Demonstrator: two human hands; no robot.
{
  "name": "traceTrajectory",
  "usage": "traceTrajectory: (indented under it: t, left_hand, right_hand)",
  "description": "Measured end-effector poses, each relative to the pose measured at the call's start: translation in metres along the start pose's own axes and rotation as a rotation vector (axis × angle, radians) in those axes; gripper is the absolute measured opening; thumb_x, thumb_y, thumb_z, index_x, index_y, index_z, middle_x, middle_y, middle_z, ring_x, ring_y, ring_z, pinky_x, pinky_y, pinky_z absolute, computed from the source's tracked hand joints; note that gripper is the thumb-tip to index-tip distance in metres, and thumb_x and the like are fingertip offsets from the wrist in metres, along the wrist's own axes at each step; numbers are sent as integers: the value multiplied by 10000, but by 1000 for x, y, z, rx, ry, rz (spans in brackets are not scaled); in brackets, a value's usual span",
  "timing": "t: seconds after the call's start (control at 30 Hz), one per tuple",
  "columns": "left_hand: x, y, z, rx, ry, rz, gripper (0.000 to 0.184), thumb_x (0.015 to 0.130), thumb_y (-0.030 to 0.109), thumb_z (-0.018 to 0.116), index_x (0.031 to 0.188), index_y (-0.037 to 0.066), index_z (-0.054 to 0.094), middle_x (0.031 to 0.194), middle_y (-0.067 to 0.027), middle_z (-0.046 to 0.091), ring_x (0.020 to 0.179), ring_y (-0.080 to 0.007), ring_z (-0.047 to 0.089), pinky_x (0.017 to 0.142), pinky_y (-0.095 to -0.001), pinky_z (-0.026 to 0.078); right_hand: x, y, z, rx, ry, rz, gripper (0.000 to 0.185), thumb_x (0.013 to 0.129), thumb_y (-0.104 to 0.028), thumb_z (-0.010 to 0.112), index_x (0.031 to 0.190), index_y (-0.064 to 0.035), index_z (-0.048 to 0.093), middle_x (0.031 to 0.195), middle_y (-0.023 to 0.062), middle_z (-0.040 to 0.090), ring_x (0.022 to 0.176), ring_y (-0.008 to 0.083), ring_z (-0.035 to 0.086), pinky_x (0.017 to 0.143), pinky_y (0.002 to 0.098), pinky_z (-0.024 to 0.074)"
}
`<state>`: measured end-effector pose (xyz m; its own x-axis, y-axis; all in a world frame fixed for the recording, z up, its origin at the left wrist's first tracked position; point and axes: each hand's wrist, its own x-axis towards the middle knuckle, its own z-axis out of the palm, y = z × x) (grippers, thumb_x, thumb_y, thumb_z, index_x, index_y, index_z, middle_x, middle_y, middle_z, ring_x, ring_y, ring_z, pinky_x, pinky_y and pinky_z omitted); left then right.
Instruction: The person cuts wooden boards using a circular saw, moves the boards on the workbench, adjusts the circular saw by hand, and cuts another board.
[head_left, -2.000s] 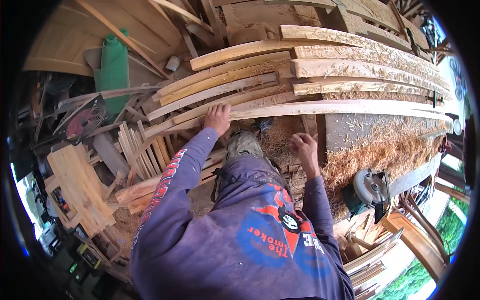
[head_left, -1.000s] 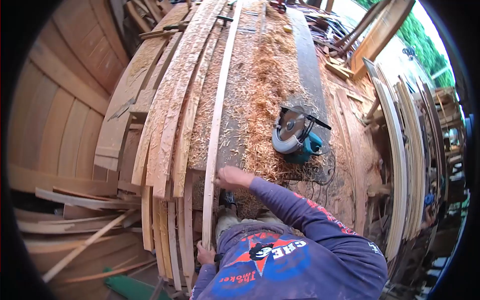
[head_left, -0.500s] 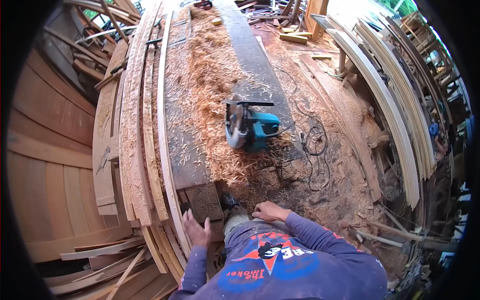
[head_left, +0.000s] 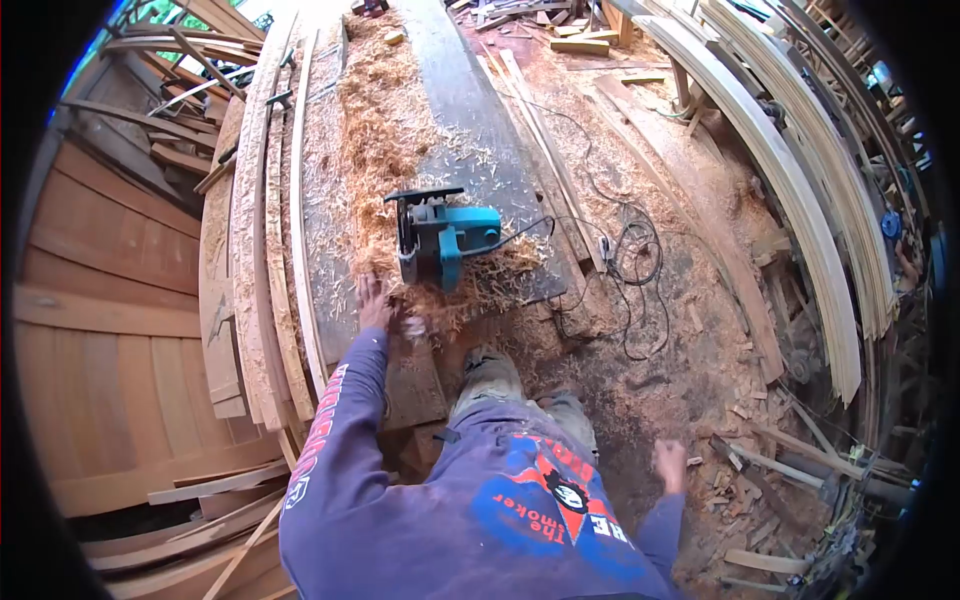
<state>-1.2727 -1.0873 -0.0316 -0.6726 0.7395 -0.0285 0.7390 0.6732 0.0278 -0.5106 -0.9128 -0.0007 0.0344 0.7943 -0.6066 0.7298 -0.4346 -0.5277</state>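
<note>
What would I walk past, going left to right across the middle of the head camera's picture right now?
Brown wooden panelling → long boards strewn with shavings → long thin pale strip → left hand → teal circular saw → coiled black cord → long pale board.

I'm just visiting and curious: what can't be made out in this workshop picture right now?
Head view: whether the right hand holds anything; its curled fingers hide the palm.
Head view: the pale patch beside the left hand; too blurred to identify.
Head view: the blade face of the circular saw; the tool's own body hides it.
Head view: the red object far along the bench; the top edge cuts it off.
</note>
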Motion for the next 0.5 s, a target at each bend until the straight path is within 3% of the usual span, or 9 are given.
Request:
traceTrajectory:
  t: [0.03, 0.13, 0.17, 0.23, 0.3, 0.37, 0.4, 0.47, 0.5]
  left_hand:
    - [17, -10, -2, 77, -14, -41, 828, 869, 479, 638, 1575, 173, 333, 1633, -191, 240, 1528, -405, 172, 1228, -558, 147]
    - [81, -58, -1, 213, -22, -120, 703, 893, 286, 622, 1555, 230, 391, 1648, -182, 180, 1520, -408, 191, 1219, -537, 224]
    - [103, -64, -11, 213, -14, -122, 703, 893, 286, 622, 1555, 230, 391, 1648, -182, 180, 1520, -408, 191, 1219, -537, 224]
    - [142, -70, -54, 5, -38, -324, 714, 908, 222, 605, 1575, 262, 351, 1659, -176, 145, 1517, -400, 194, 1209, -542, 248]
    - [178, -48, -104, -29, 103, -256, 734, 927, 273, 608, 1592, 314, 300, 1663, -178, 138, 1510, -398, 210, 1214, -537, 228]
    - [237, -57, -98, -133, 299, -66, 781, 949, 443, 604, 1619, 294, 232, 1666, -209, 154, 1504, -413, 234, 1226, -513, 173]
    - [271, -60, -83, -199, 405, 28, 774, 951, 502, 597, 1611, 265, 271, 1649, -223, 219, 1508, -411, 235, 1234, -488, 164]
    - [309, -34, -102, -314, 439, 281, 746, 937, 596, 585, 1568, 254, 382, 1622, -230, 296, 1511, -421, 232, 1241, -470, 177]
    - [329, -28, -87, -245, 415, 360, 762, 933, 635, 569, 1568, 264, 372, 1644, -203, 260, 1510, -436, 223, 1227, -514, 210]
  right_hand:
    - [-15, -5, 0, 58, -4, 94, 291, 942, -255, 655, 886, 31, 666, 677, 97, 672, 586, 177, 652, 572, 350, 534]
    - [-41, -8, 29, 124, -16, 198, 240, 974, -205, 648, 968, 35, 648, 706, 90, 672, 546, 149, 630, 507, 305, 519]
    - [-49, -8, 45, 139, -39, 226, 251, 975, -213, 648, 981, 38, 647, 712, 92, 676, 538, 151, 627, 498, 307, 513]
    - [-66, -15, 81, 155, -98, 303, 257, 969, -213, 654, 987, 43, 645, 714, 101, 683, 531, 163, 632, 491, 323, 512]
    - [-64, 27, 124, 135, -240, 384, 263, 978, -249, 644, 996, 11, 683, 780, 142, 704, 597, 191, 668, 508, 354, 526]
    - [-98, -16, 149, 6, -266, 330, 286, 967, -239, 638, 942, 33, 724, 756, 130, 721, 574, 201, 679, 520, 359, 533]
    - [-111, -45, 154, -90, -297, 308, 309, 972, -262, 624, 926, 22, 735, 760, 131, 726, 568, 209, 679, 537, 365, 539]
    - [-115, -48, 162, -290, -437, 67, 351, 978, -309, 590, 925, 4, 740, 766, 140, 721, 605, 226, 688, 585, 381, 543]
    - [-120, -44, 165, -368, -497, 1, 366, 980, -325, 579, 925, -2, 742, 768, 143, 719, 617, 231, 690, 600, 387, 544]
